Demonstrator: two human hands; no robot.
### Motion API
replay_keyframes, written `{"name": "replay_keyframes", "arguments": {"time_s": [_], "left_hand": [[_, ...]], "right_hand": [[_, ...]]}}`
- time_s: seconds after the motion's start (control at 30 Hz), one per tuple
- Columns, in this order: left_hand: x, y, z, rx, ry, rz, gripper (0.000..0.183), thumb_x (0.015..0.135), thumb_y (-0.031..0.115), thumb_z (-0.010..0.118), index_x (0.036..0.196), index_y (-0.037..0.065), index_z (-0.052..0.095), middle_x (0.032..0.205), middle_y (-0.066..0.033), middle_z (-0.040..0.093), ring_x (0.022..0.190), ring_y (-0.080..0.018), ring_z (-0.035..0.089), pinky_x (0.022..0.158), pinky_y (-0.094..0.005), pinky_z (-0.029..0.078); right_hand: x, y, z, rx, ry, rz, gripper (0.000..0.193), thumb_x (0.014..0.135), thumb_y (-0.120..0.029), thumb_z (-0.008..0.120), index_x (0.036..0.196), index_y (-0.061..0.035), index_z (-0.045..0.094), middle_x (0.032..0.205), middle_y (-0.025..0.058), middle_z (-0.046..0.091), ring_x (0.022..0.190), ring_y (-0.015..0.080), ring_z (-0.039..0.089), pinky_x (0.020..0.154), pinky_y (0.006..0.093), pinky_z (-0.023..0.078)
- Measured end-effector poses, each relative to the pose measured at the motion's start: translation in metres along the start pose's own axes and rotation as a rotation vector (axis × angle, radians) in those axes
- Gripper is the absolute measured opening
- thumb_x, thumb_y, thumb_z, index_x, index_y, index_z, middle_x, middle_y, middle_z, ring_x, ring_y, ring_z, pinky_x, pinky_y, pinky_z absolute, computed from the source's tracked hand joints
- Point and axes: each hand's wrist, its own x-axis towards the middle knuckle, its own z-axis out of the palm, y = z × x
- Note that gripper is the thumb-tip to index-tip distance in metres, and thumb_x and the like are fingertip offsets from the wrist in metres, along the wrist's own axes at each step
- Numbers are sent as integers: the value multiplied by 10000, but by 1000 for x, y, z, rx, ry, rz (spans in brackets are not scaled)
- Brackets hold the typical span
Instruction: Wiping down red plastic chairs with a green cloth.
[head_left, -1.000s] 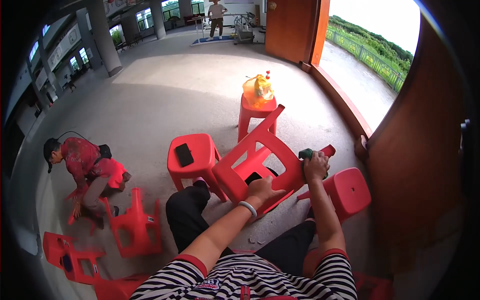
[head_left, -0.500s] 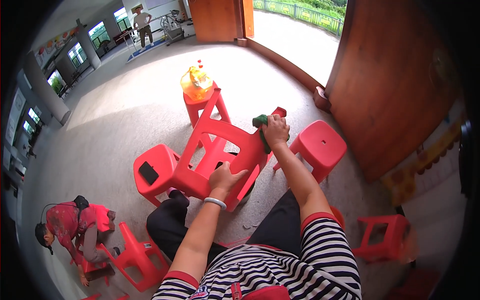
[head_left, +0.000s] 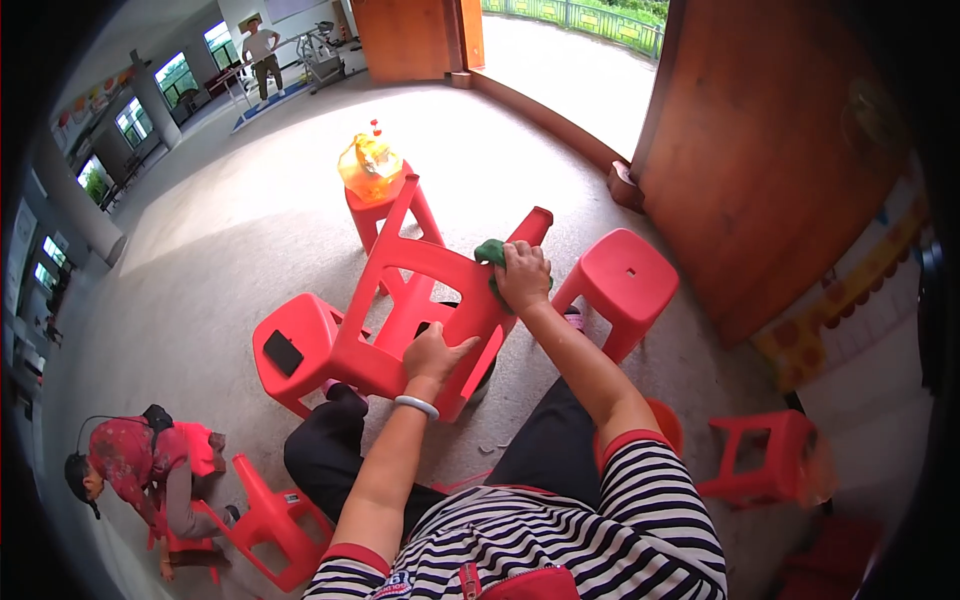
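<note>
A red plastic stool (head_left: pixel 368 368) lies tipped in front of me, its legs pointing away. My left hand (head_left: pixel 432 357) grips its near part, thumb stretched to the right, the other fingers partly hidden. My right hand (head_left: pixel 524 277) is closed on a green cloth (head_left: pixel 490 252), pressing it against the stool's right leg just below the foot. Part of the cloth is covered by my fingers. To the left, another red stool (head_left: pixel 285 325) stands upright with a flat black object (head_left: pixel 283 353) on its seat. An upright red stool (head_left: pixel 628 272) is at the right.
A farther stool (head_left: pixel 370 208) bears an orange translucent bag (head_left: pixel 370 168). At lower left, a person (head_left: pixel 135 460) bends over beside a tipped stool (head_left: pixel 275 525). More stools (head_left: pixel 770 455) lie at right. A wooden door (head_left: pixel 765 170) stands open; another person (head_left: pixel 262 60) stands far back.
My right hand and the green cloth have slid a little along the stool leg toward me, away from its foot. My left hand keeps its hold. The whole view has shifted slightly.
</note>
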Motion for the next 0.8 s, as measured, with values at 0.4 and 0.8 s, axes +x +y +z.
{"name": "replay_keyframes", "arguments": {"time_s": [0.4,0.8], "left_hand": [[-2,0,5,-25,28,53,713,711,750,702,916,74,607,859,-136,717,794,-341,705,667,-471,538],[0,5,-1,19,21,24,705,694,743,724,884,73,612,829,-136,708,768,-340,702,643,-472,535]], "right_hand": [[81,32,4,-253,-183,141,244,874,-332,645,1036,-163,715,1120,20,649,1101,232,595,881,456,480],[40,2,-2,-159,-152,27,259,810,-320,685,1008,-153,705,1106,25,644,1084,248,574,854,458,447]]}}
